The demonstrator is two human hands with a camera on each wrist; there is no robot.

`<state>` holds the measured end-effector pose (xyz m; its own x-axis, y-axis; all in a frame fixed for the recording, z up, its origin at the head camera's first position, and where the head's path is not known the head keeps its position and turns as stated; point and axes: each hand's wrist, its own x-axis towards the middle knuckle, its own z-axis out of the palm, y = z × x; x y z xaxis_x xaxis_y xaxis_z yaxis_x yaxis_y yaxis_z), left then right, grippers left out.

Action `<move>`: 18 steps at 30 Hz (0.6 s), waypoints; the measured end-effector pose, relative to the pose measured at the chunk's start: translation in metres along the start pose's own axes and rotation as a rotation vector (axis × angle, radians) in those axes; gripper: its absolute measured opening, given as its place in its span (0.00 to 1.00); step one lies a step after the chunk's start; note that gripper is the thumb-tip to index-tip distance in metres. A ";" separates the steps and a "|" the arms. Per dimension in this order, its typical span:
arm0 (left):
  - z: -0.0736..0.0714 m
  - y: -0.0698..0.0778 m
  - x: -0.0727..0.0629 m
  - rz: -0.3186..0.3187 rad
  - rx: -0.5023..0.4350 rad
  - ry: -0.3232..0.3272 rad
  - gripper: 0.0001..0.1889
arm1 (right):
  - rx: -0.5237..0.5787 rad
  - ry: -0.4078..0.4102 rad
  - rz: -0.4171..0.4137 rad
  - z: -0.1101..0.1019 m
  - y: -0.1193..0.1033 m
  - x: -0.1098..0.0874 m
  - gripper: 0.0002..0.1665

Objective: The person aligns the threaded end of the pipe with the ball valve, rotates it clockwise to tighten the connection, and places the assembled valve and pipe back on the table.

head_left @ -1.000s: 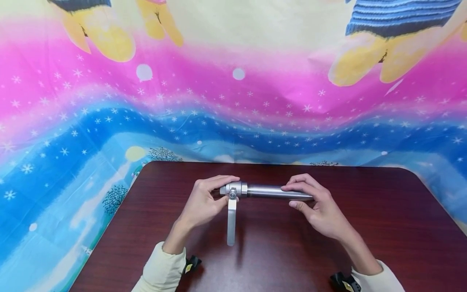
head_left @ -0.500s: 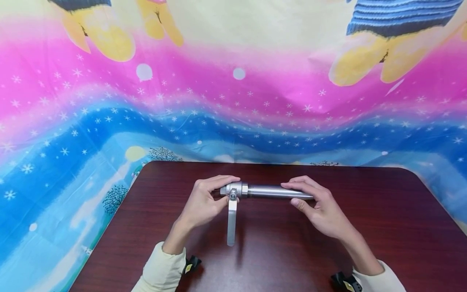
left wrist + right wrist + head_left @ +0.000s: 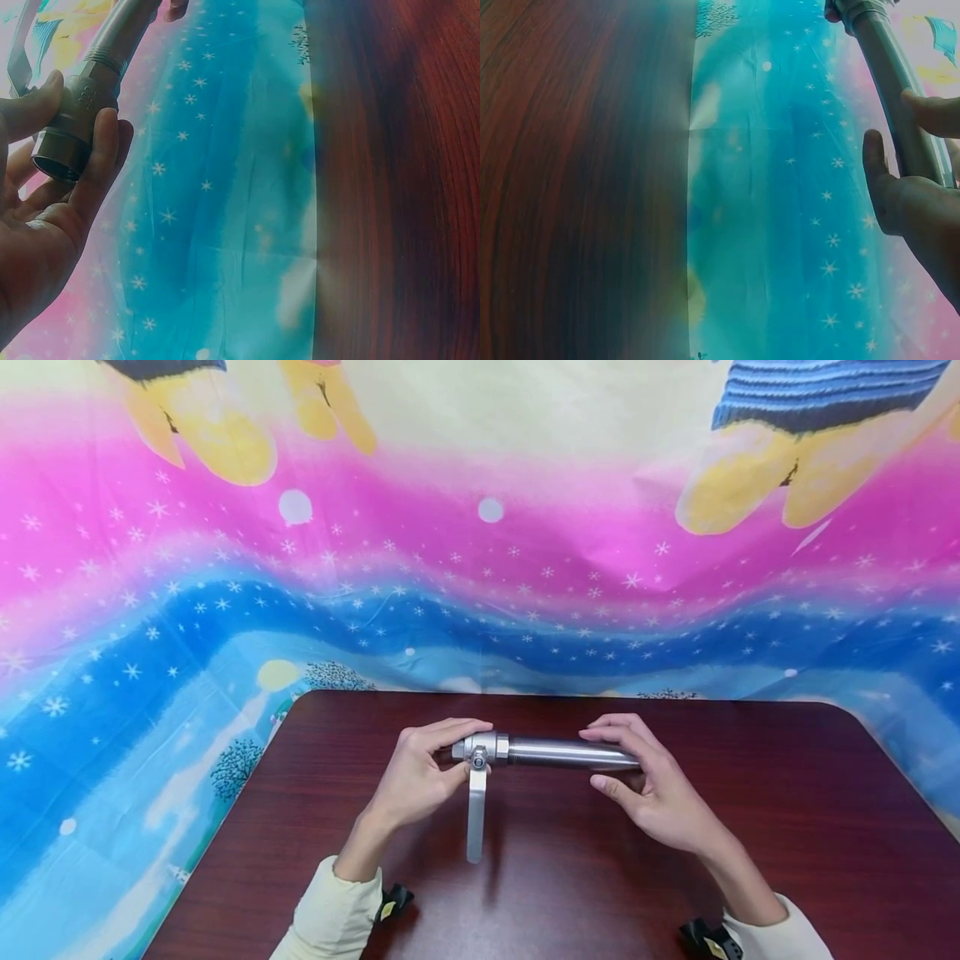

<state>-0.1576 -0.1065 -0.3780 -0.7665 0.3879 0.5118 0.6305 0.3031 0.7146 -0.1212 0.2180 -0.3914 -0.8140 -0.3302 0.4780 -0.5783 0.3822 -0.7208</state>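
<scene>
Here the left hand [image 3: 416, 781] has the valve [image 3: 482, 745] in a pinch, fingers along the top and thumb below, and the left wrist view shows that grip closing round the metal body beside its hollow end. It's a sensible hold, probably there to stop the valve turning and to bear the weight from one end. The lever [image 3: 476, 818] points back towards the person, square to the pipe [image 3: 551, 752] and away from the pinch, perhaps simply to keep it out of the way. On the other side, the right hand [image 3: 667, 797] is spread round the pipe's far end, its thumb standing apart from the metal; whether any fingertip touches, I can't tell. That loose cradle would suit turning or steadying the pipe. Valve and pipe lie in one line between the hands, threads showing beside the valve's collar, and the whole piece looks raised above the table [image 3: 555, 881]. That table is dark reddish wood, glossy, with rounded far corners. Behind it hangs a bright cloth [image 3: 480, 577], pink over blue, scattered with snowflakes, cartoon legs up top. Pale sleeves [image 3: 330, 906] frame the near edge.
</scene>
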 end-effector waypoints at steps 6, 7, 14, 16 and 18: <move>0.000 0.000 0.000 -0.001 -0.002 0.004 0.29 | 0.027 0.018 0.003 0.000 -0.005 0.000 0.33; 0.000 0.000 0.000 -0.002 -0.002 0.004 0.29 | 0.023 0.023 -0.001 0.000 -0.005 0.000 0.31; 0.000 0.000 0.000 -0.006 0.000 0.002 0.29 | -0.037 0.058 -0.052 0.001 -0.002 0.001 0.31; 0.000 0.001 0.000 -0.004 -0.001 0.002 0.28 | -0.050 0.062 -0.055 0.000 -0.002 0.001 0.31; 0.000 0.001 0.000 -0.004 -0.002 0.003 0.28 | -0.058 0.062 -0.044 0.000 -0.002 0.001 0.31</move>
<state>-0.1566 -0.1064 -0.3770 -0.7694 0.3837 0.5107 0.6272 0.3025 0.7177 -0.1214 0.2169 -0.3894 -0.7885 -0.2943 0.5401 -0.6144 0.4181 -0.6692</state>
